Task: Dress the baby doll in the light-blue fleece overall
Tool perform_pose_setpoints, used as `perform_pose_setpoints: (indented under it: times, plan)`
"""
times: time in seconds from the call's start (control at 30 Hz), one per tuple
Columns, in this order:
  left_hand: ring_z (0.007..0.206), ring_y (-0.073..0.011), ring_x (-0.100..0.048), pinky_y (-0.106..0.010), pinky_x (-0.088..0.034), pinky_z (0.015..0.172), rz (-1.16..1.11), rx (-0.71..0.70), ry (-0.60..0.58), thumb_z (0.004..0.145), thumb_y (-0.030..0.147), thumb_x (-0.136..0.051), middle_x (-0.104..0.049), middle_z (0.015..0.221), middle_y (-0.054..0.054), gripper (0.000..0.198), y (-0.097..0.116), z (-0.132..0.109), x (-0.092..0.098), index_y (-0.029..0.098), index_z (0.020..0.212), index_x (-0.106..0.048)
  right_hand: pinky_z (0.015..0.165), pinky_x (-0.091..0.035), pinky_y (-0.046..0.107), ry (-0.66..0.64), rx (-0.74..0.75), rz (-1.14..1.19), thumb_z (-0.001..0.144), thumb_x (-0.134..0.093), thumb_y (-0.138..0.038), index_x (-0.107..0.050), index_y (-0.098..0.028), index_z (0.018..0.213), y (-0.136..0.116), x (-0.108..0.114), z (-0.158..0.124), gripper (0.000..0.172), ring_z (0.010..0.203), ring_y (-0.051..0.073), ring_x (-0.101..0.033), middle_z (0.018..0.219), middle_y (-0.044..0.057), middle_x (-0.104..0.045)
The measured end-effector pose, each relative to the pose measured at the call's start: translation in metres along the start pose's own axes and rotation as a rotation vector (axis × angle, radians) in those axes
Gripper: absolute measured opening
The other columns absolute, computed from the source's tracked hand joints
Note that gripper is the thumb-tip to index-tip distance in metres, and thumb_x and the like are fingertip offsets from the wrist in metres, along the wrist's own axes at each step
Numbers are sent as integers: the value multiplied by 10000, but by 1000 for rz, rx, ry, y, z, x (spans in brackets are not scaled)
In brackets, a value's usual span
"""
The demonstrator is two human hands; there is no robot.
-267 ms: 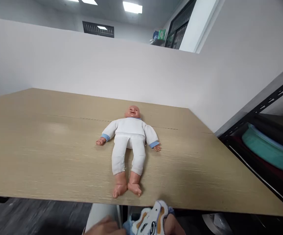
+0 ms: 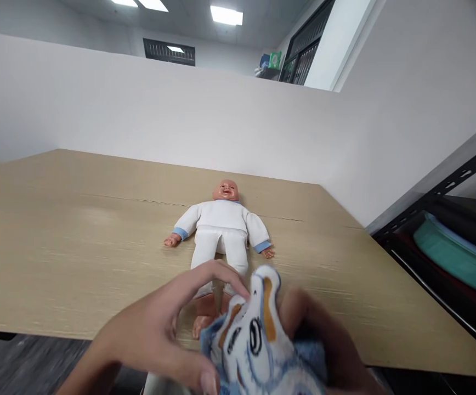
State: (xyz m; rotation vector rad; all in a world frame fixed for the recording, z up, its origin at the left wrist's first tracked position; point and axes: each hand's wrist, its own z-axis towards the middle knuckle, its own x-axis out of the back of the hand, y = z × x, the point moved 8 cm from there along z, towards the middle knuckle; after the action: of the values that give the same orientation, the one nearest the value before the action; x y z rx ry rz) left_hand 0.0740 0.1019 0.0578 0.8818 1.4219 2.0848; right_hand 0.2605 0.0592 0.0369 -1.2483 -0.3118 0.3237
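Observation:
A blue cloth piece with a white animal face and orange ears (image 2: 254, 340) is held up in front of me, over the table's near edge. My right hand (image 2: 324, 334) is closed on its right side, the fingers partly blurred and hidden behind it. On the other side, my left hand (image 2: 156, 318) curves in a wide C, thumb and fingers apart. Its fingertips are at the cloth's upper left, and its thumb is by the lower left edge. Beyond lies a baby doll (image 2: 221, 214) in white with blue cuffs, face up. The hands and cloth cover part of its legs and feet.
The doll lies on a wooden table (image 2: 98, 247) with a low white wall (image 2: 180, 109) behind it. At the right stands a black metal shelf (image 2: 431, 274) holding folded teal cloth (image 2: 455, 252). Dark floor (image 2: 24, 356) shows at the lower left.
Both hands and the blue cloth have come up from below the table edge into the middle foreground. My left hand has opened out beside the cloth. The doll stays where it was.

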Motion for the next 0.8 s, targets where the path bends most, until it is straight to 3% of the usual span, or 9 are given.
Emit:
perform_pose_setpoints:
  times: [0.07,0.2,0.33,0.47,0.57,0.67,0.73,0.8]
  plan:
    - [946,-209,-675,-284,-577,859,-21,-63,-69,767,489,-960,-726,1058,-43,511,14,28,12,214,1104,-691,725,-544,325,0,20,0,900,-826,-456,-653,-297,1081,-26,10,33,297,800,229,-646,939,43,-729]
    - [780,-129,-600,-195,-506,692,104,-179,-154,885,255,-828,-645,861,2,212,38,70,44,179,974,-650,618,-457,267,-150,118,-216,949,-801,-373,-664,-249,1089,-67,26,94,231,716,173,-548,884,22,-676]
    - [648,-90,-520,-170,-434,534,75,-244,-199,916,192,-756,-570,815,21,181,46,97,80,194,989,-590,630,-473,254,-315,86,-510,899,-868,-334,-702,-233,1146,-66,47,136,314,729,171,-582,875,11,-688]
    - [570,-70,-539,-156,-413,474,11,-160,-170,937,221,-799,-625,814,32,295,32,121,103,225,1072,-537,773,-553,276,-439,90,-407,895,-876,-467,-744,-207,1176,-49,58,164,405,886,209,-687,995,38,-744]
    - [784,-115,-690,-188,-544,655,69,-227,-71,877,207,-884,-720,972,-33,372,30,135,115,207,1096,-584,858,-576,301,-358,96,-346,968,-812,-437,-737,-203,1199,-35,66,179,337,1027,233,-713,1092,58,-754]
    - [970,-166,-742,-248,-598,829,122,-303,6,835,208,-931,-754,1094,-79,426,29,142,123,193,1156,-651,854,-581,303,-139,168,-473,937,-857,-336,-710,-233,1100,-30,76,188,242,998,218,-705,1017,34,-726]
    - [1027,-187,-753,-285,-614,888,122,-313,36,836,226,-939,-763,1144,-93,459,26,144,126,198,1203,-664,929,-596,343,25,310,-521,838,-948,-314,-668,-266,1119,-39,84,188,399,1065,234,-693,1107,39,-704]
    - [1058,-204,-756,-316,-627,921,123,-305,53,857,258,-928,-768,1168,-101,470,25,144,126,203,1243,-665,1076,-572,412,94,416,-500,741,-1020,-332,-618,-298,1255,-44,88,189,653,1270,277,-646,1343,77,-645]
